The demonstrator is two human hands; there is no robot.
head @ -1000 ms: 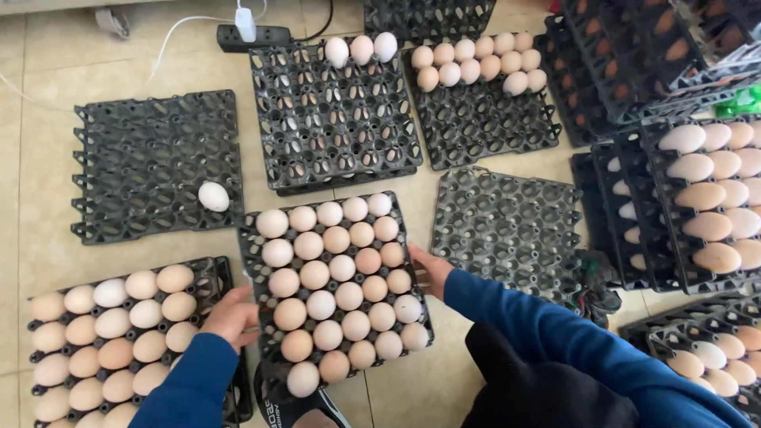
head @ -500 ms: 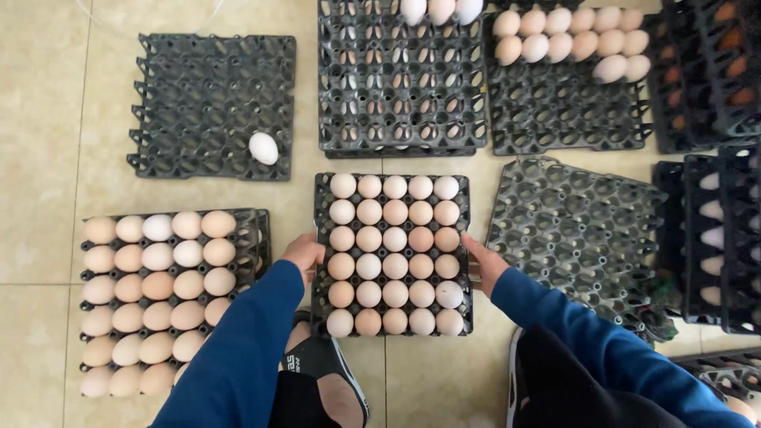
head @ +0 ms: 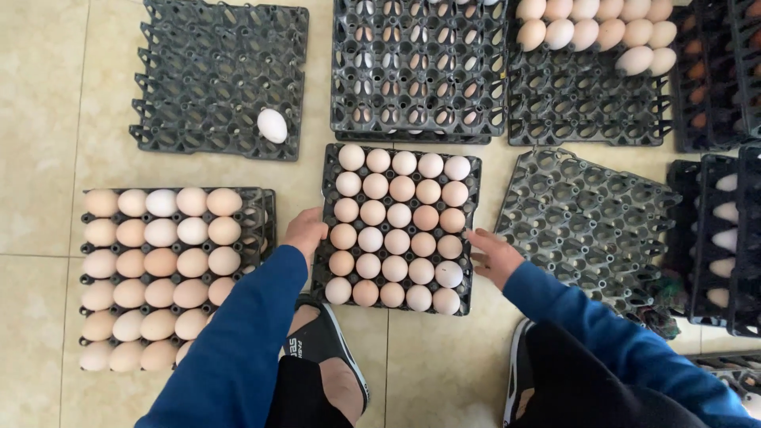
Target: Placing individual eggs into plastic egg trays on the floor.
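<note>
Your sleeves: long, plain blue, cuffs ending at wrists. Left hand (head: 305,230) and right hand (head: 493,255) bare, no gloves. Your trousers dark, near black. Left foot in black open sandal with small white marking on strap; right shoe dark with white sole edge.

The floor (head: 47,95) is pale beige tile with thin grout lines. Between the left hand (head: 305,231) and right hand (head: 493,255) a full egg tray (head: 396,228) lies flat on it. Just left of the left hand sits a second tray (head: 261,210), nearly full of eggs. Beyond the left hand, farther out, a black tray (head: 198,71) holds a single white egg (head: 272,125). Straight ahead of both hands lies an empty tray stack (head: 420,71). Right of the right hand an empty grey tray (head: 587,222) lies askew, with more trays beyond it.
</note>
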